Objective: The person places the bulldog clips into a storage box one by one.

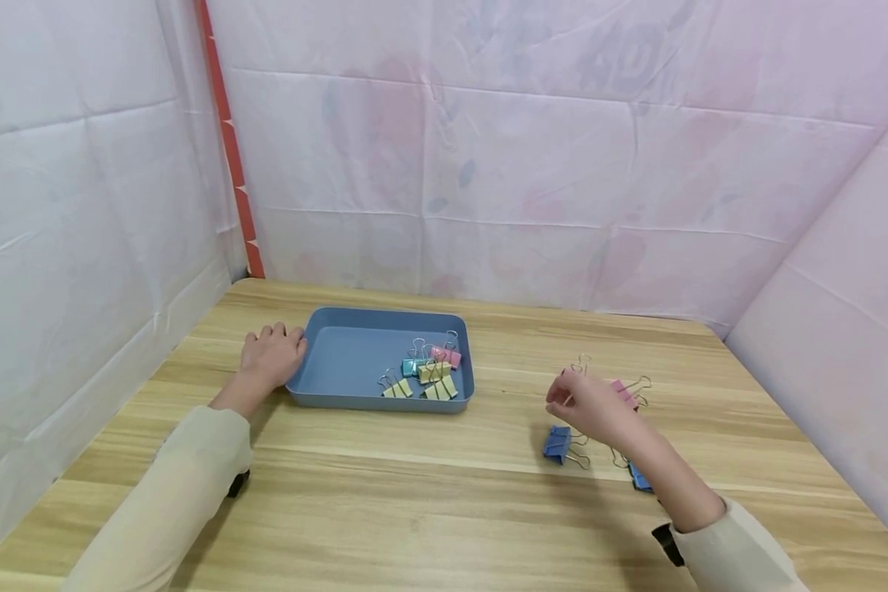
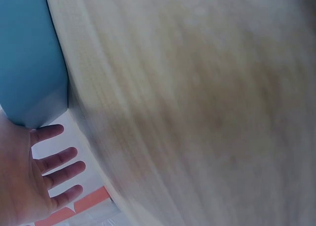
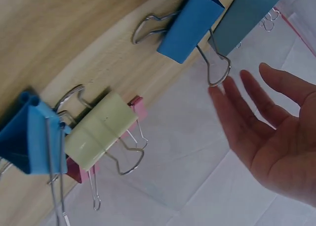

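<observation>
My left hand [image 1: 274, 355] touches the left end of a blue-grey tray [image 1: 383, 403], its fingers extended in the left wrist view. Inside the tray's right part lie several binder clips: a pink one [image 1: 446, 356], a teal one [image 1: 412, 367] and yellow ones [image 1: 440, 388]. Over the table at the right, my right hand [image 1: 592, 404] is held with fingers loosely bent and nothing in its grasp. A blue binder clip [image 1: 557, 444] lies just below it; in the right wrist view the fingertips come near that blue clip's [image 3: 190, 28] wire handle.
Around my right hand lie more binder clips: a pink one [image 1: 625, 393], another blue one [image 1: 640, 477] partly behind the forearm, and a pale yellow one [image 3: 101, 129]. White patterned cloth [image 1: 429, 164] walls the wooden table [image 1: 385, 501] at the back and sides.
</observation>
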Tool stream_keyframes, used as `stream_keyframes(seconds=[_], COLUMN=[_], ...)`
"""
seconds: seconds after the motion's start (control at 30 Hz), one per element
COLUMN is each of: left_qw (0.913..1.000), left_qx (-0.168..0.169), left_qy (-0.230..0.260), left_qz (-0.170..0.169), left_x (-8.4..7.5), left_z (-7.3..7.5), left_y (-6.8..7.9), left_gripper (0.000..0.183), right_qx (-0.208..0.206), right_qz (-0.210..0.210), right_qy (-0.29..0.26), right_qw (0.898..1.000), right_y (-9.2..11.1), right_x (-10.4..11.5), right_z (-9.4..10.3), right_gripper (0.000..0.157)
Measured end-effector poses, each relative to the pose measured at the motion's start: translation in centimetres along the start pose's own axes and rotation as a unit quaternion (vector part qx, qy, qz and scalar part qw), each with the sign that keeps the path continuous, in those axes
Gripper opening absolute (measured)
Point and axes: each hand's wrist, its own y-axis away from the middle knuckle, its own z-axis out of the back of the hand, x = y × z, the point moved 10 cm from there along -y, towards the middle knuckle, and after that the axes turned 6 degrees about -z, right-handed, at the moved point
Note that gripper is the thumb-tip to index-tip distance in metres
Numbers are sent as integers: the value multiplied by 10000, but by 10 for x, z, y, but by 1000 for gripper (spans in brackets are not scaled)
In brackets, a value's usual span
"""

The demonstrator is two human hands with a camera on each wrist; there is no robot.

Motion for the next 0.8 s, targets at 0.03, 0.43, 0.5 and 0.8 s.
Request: stream_keyframes(seconds=[0.03, 0.43, 0.5, 0.8], left_qw=[10000, 10000, 10000, 10000], left_qx=[1, -19, -6, -62], left_qy=[-5, 15, 16, -3], left_qz=[-3, -39, -36, -41], left_x=[0, 1, 2, 0], left_z=[0, -1, -2, 0], left_y=[0, 0, -1, 1], left_gripper=[43, 42, 42, 41], right_qx=[5, 517, 660, 643], right_qz=[-63, -1185, -1261, -1012], right_qy=[57, 1233, 1313, 1460], right_qw=[10000, 9839, 9811, 9820], right_y=[2, 24, 25, 16], right_x=[-2, -32, -33, -23], right_z=[-1, -19, -24, -34], right_gripper=[6, 36, 35, 23])
